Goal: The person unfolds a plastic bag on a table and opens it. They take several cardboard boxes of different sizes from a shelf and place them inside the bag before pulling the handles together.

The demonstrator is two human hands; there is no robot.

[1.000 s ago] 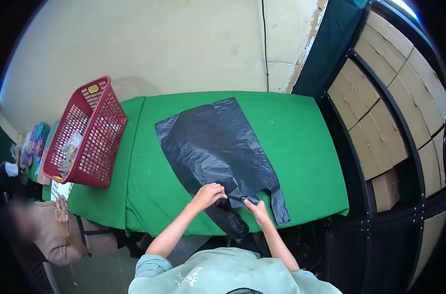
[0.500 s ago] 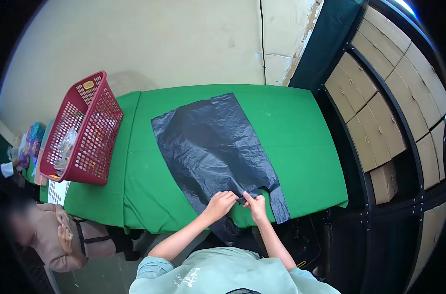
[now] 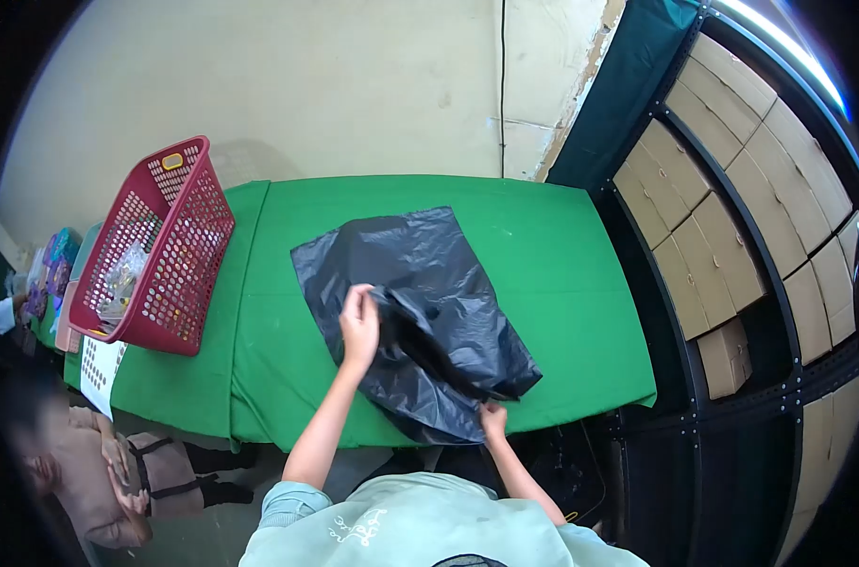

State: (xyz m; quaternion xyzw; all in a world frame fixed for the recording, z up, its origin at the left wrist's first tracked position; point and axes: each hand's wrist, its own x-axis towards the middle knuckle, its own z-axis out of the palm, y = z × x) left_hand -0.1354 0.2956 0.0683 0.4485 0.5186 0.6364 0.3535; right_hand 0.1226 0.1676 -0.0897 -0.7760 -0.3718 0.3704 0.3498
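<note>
A black plastic bag [image 3: 391,250] lies partly flat on the green cloth of the table, its near part lifted and its mouth pulled apart into a dark gap. My left hand [image 3: 358,326] is raised over the bag's left side, its fingers closed on the upper edge of the opening. Down by the table's front edge, my right hand [image 3: 493,421] is closed on the bag's lower edge, right of centre. The plastic is crumpled between my two hands.
A red perforated basket [image 3: 179,274] with small clear packets stands at the table's left, beside a dotted white sheet [image 3: 99,373]. Another person [image 3: 99,463] is at the lower left. Black shelving with cardboard boxes [image 3: 708,255] rises on the right.
My left hand has moved up and left, lifting the bag's edge. My right hand has dropped slightly. The bag's mouth has opened between them.
</note>
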